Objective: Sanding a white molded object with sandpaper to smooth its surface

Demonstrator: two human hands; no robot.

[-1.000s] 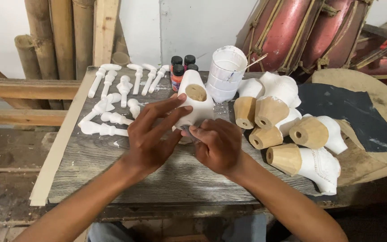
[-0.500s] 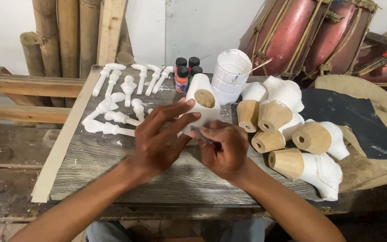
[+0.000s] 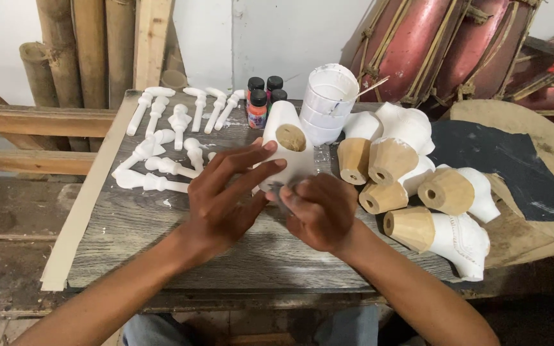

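I hold a white-painted wooden figure (image 3: 288,148) with both hands near the middle of the tabletop (image 3: 136,224), a little toward its far edge. Its bare wooden end, round with a dark hollow, faces up toward me. My left hand (image 3: 226,198) wraps the figure from the left, fingers (image 3: 251,160) spread long across its white side, with the fingertips reaching the rim of the wooden end. My right hand (image 3: 322,211) closes against the figure's lower part from the right, fingers curled in; something small and grey shows between my fingertips and the figure, but I cannot tell what it is.

At the far left corner lie white-painted pegs (image 3: 161,138), some in a row along the far edge, others scattered closer to me. Along the far edge, just behind the figure, stand small paint bottles (image 3: 259,102) with black caps, and beside them a white plastic cup stack (image 3: 328,102) with a thin stick in it. At the right edge a cluster of more carved pieces (image 3: 418,186) rests, each white with a bare faceted wooden end, just beside my right hand. A pale wooden strip (image 3: 81,211) runs along the left edge.
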